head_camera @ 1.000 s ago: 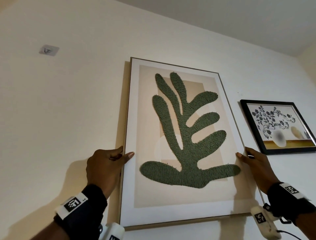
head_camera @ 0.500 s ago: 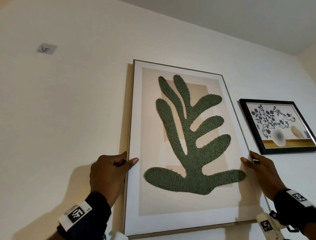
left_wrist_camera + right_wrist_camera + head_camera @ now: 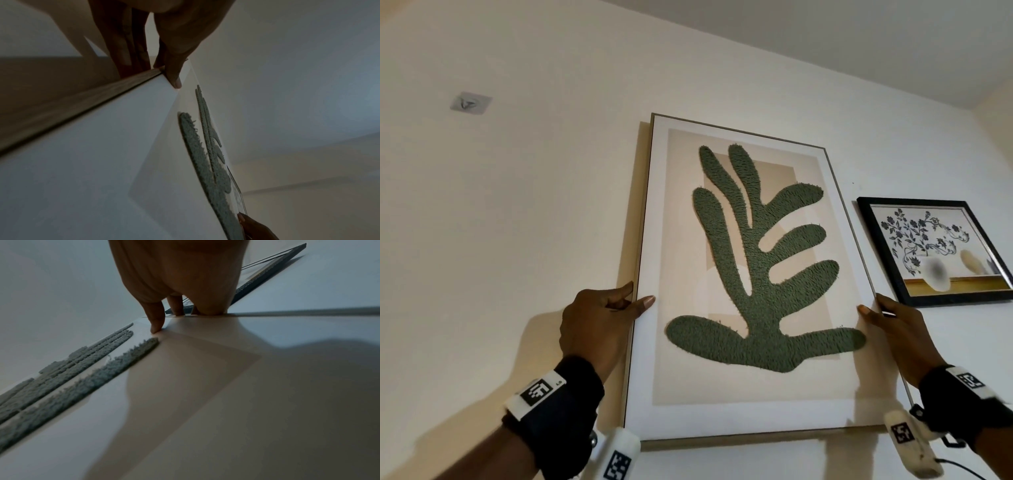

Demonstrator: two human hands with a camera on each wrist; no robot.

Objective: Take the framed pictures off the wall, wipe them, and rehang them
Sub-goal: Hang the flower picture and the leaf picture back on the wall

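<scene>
A tall framed picture point(image 3: 753, 416) with a green leaf shape on beige stands against the white wall, held up in both hands. My left hand point(image 3: 599, 322) grips its left edge, thumb on the glass front and fingers behind the frame. In the left wrist view the left hand point(image 3: 162, 71) pinches the thin wooden edge of that picture point(image 3: 92, 162). My right hand point(image 3: 893, 329) grips the right edge the same way; the right wrist view shows its thumb point(image 3: 157, 324) pressed on the picture front point(image 3: 205, 402). Whether the picture hangs on a hook is hidden.
A smaller black-framed flower picture point(image 3: 941, 253) hangs on the wall just right of the large one, also seen as a black frame point(image 3: 267, 275). A bare adhesive wall hook point(image 3: 470, 102) sits high at the upper left. The ceiling slopes across the top right.
Picture and both hands have shifted slightly right and down in view over the second; the grip on both edges is unchanged.
</scene>
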